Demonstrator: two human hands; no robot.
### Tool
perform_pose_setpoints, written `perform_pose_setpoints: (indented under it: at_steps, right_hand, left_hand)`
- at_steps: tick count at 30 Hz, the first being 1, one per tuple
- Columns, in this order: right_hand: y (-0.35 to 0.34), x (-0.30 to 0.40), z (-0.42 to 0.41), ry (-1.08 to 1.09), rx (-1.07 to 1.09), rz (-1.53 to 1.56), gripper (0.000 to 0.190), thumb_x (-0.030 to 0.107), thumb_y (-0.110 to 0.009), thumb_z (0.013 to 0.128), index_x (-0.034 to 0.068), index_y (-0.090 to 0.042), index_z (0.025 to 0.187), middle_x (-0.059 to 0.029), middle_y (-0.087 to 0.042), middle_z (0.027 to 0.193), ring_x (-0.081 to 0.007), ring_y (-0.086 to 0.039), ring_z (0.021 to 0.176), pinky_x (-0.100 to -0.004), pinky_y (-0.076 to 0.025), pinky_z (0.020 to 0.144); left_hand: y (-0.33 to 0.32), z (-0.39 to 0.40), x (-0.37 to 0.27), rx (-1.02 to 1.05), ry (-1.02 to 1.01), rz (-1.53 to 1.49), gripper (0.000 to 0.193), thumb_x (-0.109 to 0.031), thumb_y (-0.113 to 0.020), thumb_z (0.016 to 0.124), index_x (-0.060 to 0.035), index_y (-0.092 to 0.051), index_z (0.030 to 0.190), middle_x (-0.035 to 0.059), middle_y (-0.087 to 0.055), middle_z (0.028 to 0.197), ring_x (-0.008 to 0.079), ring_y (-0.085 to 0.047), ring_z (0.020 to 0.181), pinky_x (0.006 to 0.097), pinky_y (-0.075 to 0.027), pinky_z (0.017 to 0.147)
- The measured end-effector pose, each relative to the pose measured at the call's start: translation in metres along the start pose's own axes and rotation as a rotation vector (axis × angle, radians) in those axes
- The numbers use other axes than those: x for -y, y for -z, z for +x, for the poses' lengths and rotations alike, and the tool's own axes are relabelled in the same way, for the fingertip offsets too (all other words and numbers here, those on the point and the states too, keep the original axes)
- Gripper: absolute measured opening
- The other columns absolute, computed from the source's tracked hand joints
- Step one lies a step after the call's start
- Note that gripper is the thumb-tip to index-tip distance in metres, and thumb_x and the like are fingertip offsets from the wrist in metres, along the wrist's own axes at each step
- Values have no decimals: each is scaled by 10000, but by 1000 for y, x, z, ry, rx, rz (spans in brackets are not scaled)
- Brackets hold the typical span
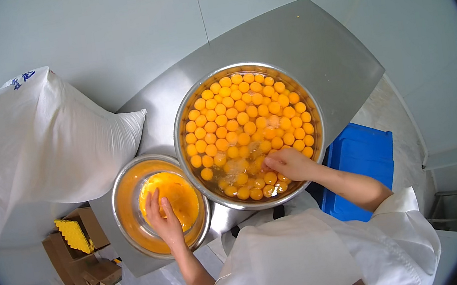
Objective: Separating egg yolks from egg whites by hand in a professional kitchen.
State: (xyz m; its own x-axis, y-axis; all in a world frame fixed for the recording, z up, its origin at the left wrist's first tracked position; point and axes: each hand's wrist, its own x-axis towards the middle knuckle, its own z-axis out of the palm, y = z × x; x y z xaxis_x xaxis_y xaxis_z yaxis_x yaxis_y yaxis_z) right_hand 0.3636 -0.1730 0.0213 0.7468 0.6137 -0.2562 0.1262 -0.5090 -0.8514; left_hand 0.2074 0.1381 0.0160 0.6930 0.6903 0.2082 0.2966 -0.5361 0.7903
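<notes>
A large steel bowl [182,166] holds clear liquid with round orange egg yolks [242,118] crowded through it. My right hand [290,163] reaches into its near right part; the fingertips dip below the surface, and whether they hold a yolk is hidden. Ripples and glare blur the yolks around it. Down to the left stands a smaller steel bowl [123,225] with a pool of broken orange yolk [186,200] in the bottom. Over that pool my left hand [164,220] hangs with fingers apart and nothing visible in them.
Both bowls stand on a steel table [330,60] against a pale wall. A bulging white sack [46,140], marked with blue writing, leans close to the smaller bowl. Below left are cardboard boxes [68,258] with a yellow ridged piece [74,236]. A blue bin [359,168] stands right.
</notes>
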Motion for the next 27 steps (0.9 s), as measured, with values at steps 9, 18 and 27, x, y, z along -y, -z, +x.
perform_pose_setpoints:
  at_steps: [9,18,27]
  right_hand:
    - [-5,-10,10,-520,292,728,400,341,-431,993,-8,-623,1032,-110,-655,946,-211,-630,831,-287,-535,685]
    - [-5,55,3,-375,215,1534,458,381,-412,990,-5,-538,1202,-152,-602,1106,-229,-594,1019,-337,-510,870]
    - [-28,96,8,327,-33,883,469,271,-362,1009,-104,-453,1276,-214,-527,1274,-262,-537,1164,-351,-406,1014]
  left_hand:
    - [-14,-8,-32,-54,-37,-36,271,-171,-469,971,12,-603,1120,133,-622,1094,249,-567,1054,325,-411,936]
    - [-73,-36,-108,324,703,-1534,196,-274,-471,985,-99,-548,1027,-7,-562,913,83,-505,778,230,-433,735]
    - [-102,-42,-138,521,1108,-1779,314,-291,-412,988,-106,-502,1225,23,-550,1209,153,-487,1174,322,-375,1027]
